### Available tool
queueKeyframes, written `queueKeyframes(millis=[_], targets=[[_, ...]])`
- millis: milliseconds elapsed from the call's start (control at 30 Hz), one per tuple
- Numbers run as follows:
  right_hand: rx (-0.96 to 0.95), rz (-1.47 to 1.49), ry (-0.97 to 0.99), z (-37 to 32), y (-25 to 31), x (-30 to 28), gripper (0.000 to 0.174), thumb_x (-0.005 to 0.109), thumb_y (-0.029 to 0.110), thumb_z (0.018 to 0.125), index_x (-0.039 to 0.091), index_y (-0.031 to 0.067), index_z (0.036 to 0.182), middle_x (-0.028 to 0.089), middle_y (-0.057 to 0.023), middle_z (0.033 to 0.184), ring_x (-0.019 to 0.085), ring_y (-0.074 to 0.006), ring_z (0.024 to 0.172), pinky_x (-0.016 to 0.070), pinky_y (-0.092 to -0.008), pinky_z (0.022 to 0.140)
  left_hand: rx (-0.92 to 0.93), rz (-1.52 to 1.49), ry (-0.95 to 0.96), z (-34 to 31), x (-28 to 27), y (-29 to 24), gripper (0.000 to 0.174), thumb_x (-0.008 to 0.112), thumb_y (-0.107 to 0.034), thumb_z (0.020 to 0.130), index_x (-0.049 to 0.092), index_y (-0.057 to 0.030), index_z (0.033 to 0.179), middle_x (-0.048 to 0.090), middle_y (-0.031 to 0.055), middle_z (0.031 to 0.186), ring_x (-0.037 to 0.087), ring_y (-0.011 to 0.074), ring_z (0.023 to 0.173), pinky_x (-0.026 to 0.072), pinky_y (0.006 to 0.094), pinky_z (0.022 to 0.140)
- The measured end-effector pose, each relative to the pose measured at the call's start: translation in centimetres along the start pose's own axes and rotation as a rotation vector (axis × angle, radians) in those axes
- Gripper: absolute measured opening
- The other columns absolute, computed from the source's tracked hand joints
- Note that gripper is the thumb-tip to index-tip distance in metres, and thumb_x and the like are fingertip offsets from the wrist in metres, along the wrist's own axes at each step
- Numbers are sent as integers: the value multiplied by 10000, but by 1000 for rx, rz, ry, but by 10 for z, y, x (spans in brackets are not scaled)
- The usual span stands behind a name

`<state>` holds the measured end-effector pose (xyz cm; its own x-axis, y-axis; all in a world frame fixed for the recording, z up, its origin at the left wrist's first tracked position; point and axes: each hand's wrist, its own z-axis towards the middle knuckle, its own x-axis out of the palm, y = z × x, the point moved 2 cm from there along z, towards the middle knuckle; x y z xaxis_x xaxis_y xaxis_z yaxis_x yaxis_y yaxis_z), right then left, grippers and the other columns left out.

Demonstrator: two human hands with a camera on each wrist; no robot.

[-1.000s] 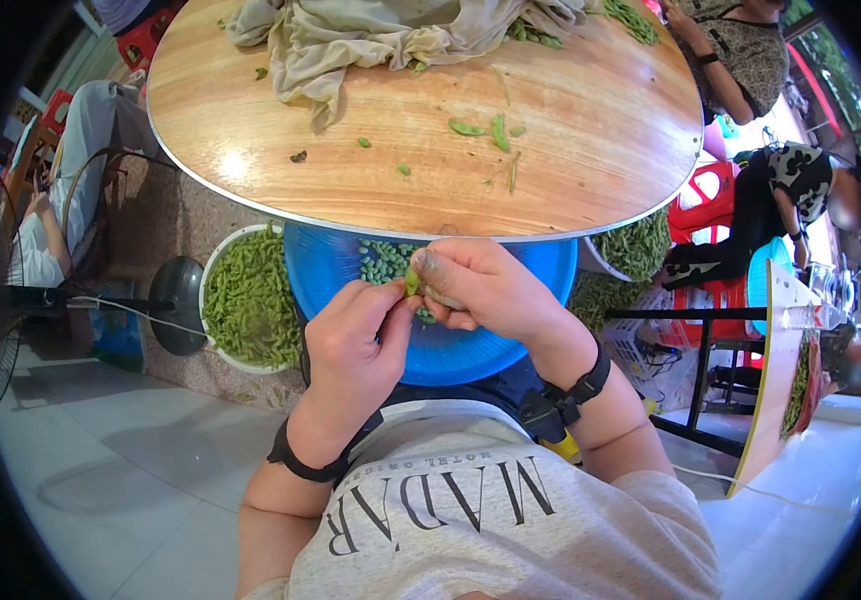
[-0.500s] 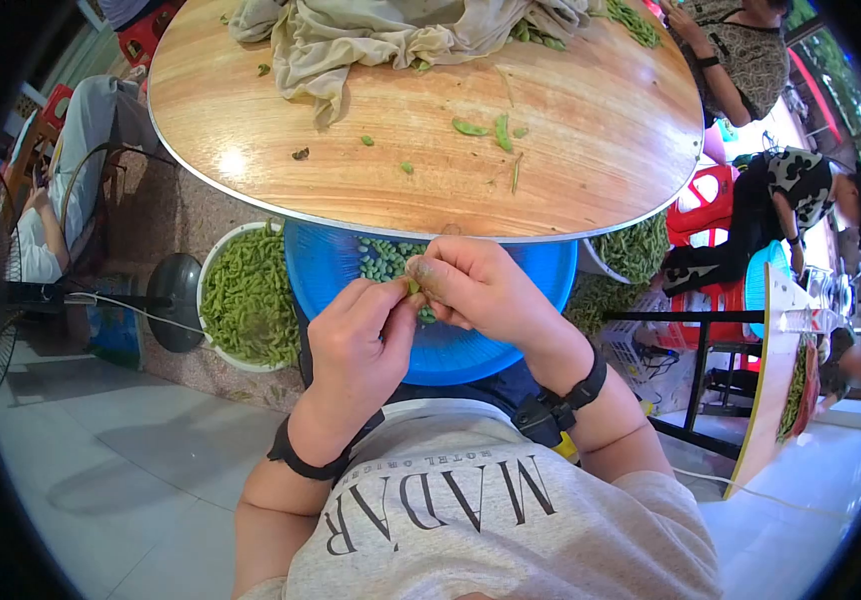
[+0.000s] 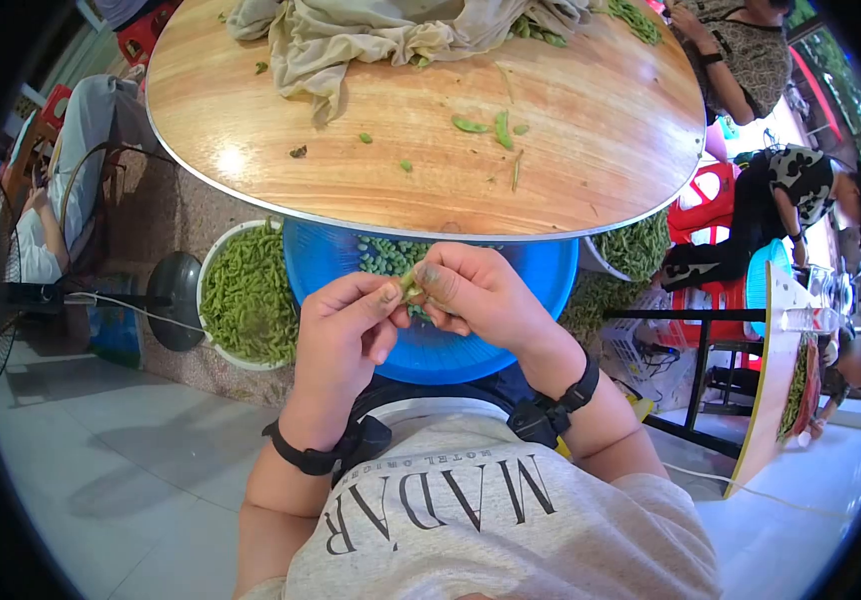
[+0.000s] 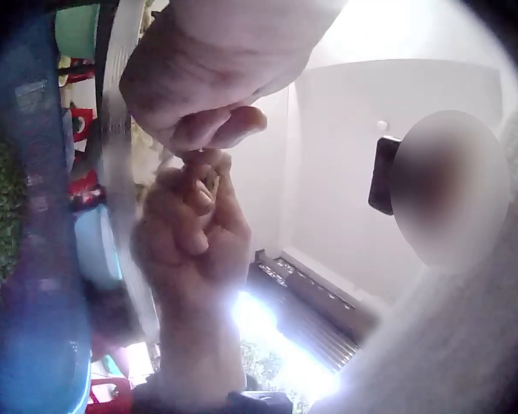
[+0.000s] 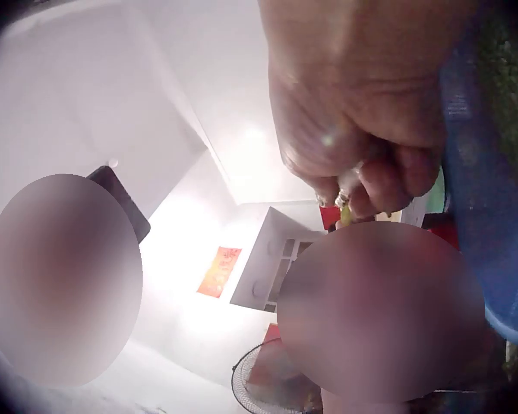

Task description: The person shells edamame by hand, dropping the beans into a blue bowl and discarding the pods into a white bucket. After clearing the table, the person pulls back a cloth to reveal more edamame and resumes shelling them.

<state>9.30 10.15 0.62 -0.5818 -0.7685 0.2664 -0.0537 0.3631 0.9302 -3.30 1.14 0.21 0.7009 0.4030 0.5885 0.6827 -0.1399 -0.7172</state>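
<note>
A green bean pod point(image 3: 411, 285) is pinched between both hands, in front of the chest and over a blue basin point(image 3: 451, 355). My left hand point(image 3: 336, 325) holds the pod's near end between thumb and fingers. The right hand point(image 3: 486, 300) grips its other end, with the thumb lying along it. Shelled pale-green beans point(image 3: 379, 254) are heaped in the basin, partly covered by the hands. In the left wrist view the left hand point(image 4: 220, 78) meets the right hand point(image 4: 194, 233) at the fingertips. A yellowish-green bit of pod point(image 5: 345, 213) shows under the right fingers in the right wrist view.
Just beyond the basin is a round wooden table point(image 3: 431, 180) with a crumpled cloth point(image 3: 351, 50) and loose pods point(image 3: 503, 130). A white tub of pods point(image 3: 251, 295) stands left, more pods point(image 3: 636, 245) right. A fan point(image 3: 6, 260) and seated people are around.
The left hand has shifted its hold, its thumb now laid over the pod and its fingers spread more. More of the pod shows between the hands. The right hand stays nearly in place.
</note>
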Motion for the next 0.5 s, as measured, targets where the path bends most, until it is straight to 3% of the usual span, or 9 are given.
queueKeyframes(millis=[100,200,300,400,500], targets=[[54,-130,9,-1,3,-6,226,527,234,873,556,40,761,514,-12,588,431,-63,479,343,-216,433,-16,-57,27,3,-5,6,92,561,-51,825,590,34,843,576,87,640,437,74,408,308,176,371],[-315,-528,-200,-4,13,-10,142,599,153,818,598,10,810,551,-13,660,500,-86,595,395,-214,536,82,118,-19,1,-5,5,80,550,-41,831,588,26,853,572,77,638,439,66,414,309,176,364],[-515,-714,-207,-9,24,-1,119,654,100,746,630,12,822,576,-14,695,526,-105,669,415,-229,609,153,384,-61,-3,0,5,75,537,-35,840,582,21,861,565,62,634,439,56,422,317,177,362],[-429,-656,-150,-6,17,-6,136,669,106,733,633,14,827,581,-11,683,517,-91,634,410,-223,579,185,473,-22,-8,6,3,77,529,-31,845,575,20,881,564,52,648,446,51,441,335,177,377],[-95,-369,-43,-7,11,-12,138,661,89,729,633,13,840,579,-7,657,505,-82,598,409,-224,559,180,454,69,-10,6,6,87,526,-33,847,569,27,893,569,53,672,453,54,454,348,182,391]])
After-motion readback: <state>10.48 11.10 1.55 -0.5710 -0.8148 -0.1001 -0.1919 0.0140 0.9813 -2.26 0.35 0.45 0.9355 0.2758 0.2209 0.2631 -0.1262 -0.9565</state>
